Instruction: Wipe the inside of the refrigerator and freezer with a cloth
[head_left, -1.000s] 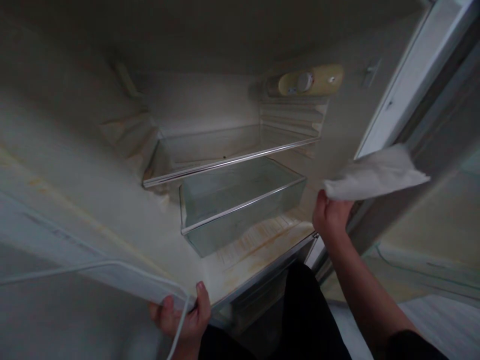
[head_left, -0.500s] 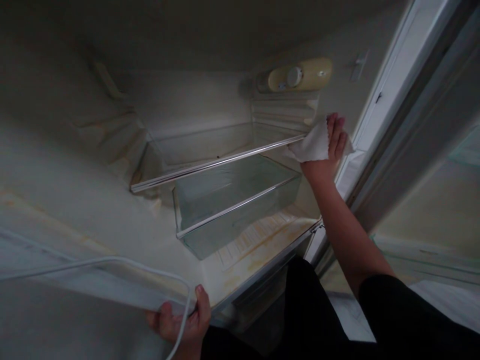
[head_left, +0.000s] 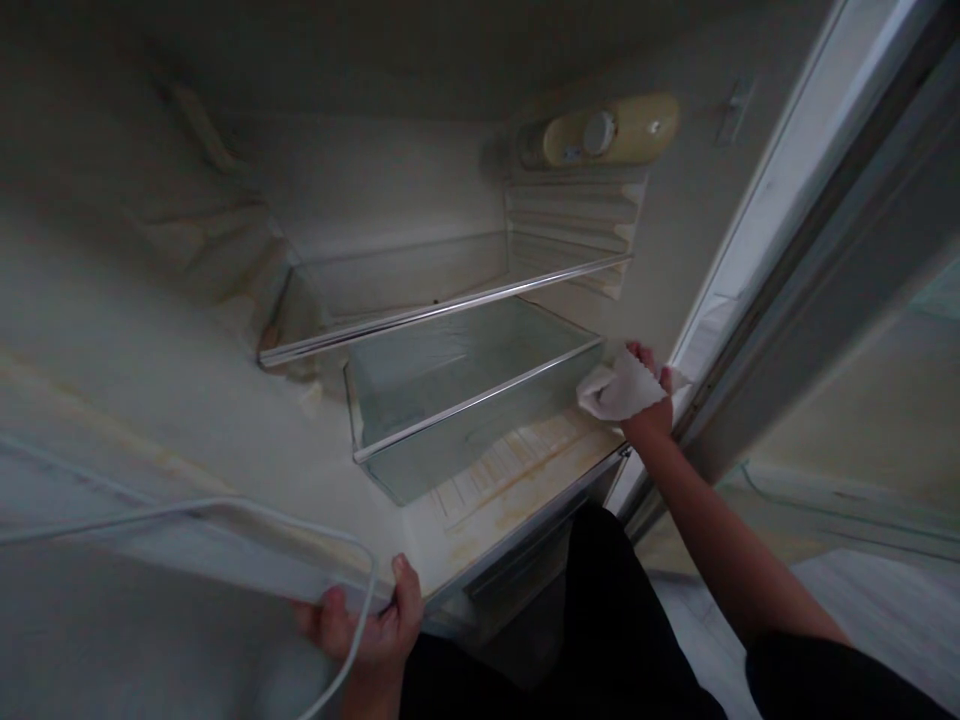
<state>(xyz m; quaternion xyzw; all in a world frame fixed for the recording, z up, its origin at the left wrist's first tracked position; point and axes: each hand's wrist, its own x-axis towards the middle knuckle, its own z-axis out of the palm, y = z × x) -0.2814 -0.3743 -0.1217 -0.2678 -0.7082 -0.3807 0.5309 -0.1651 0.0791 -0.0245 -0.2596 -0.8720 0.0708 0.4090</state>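
My right hand (head_left: 657,400) is closed round a white cloth (head_left: 621,388) with a zigzag edge. It is low on the inner right wall of an open refrigerator (head_left: 577,430), just right of the clear drawer (head_left: 480,430). At the lower left, my left hand (head_left: 371,625) grips the refrigerator's front edge, thumb up. A white cable (head_left: 300,522) runs across in front of this hand. Yellow-brown stains show on the refrigerator floor (head_left: 487,500) in front of the drawer.
A glass shelf (head_left: 450,307) with a shiny front trim spans the inside above the drawer. A yellowed thermostat housing (head_left: 637,130) with a white knob sits on the right wall. The open door (head_left: 847,380) stands at the right. My knee (head_left: 600,560) is below the front edge.
My right hand has moved down the right wall with the cloth, from the shelf's right end to beside the drawer. My left hand keeps its grip. The view has shifted slightly.
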